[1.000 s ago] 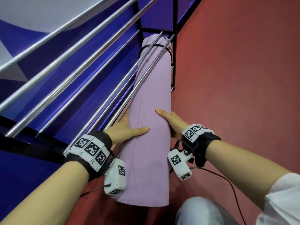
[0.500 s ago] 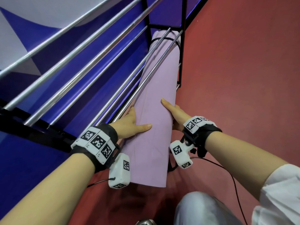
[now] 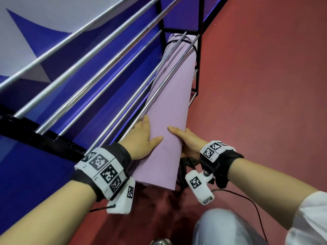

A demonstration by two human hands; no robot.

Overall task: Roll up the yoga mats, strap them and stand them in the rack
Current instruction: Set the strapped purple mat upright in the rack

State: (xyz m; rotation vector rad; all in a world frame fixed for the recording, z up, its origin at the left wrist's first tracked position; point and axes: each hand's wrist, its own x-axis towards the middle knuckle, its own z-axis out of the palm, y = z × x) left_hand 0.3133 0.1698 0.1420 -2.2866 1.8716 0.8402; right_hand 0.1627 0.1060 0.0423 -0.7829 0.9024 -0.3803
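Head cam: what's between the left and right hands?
The rolled lilac yoga mat, nothing else: the left hand holds its left side, the right hand its right side, thumbs laid on top. The head view shows it.

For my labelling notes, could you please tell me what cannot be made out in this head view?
Head view only:
- Right hand: its fingers, under the purple mat.
- Left hand: most fingers, behind the mat's side.
- Mat's far end: crossed by the rack bars; what it rests on is hidden.
- Dark item beside the right wrist: mostly behind the mat, unidentifiable.
- Shiny object: cut off by the bottom edge.
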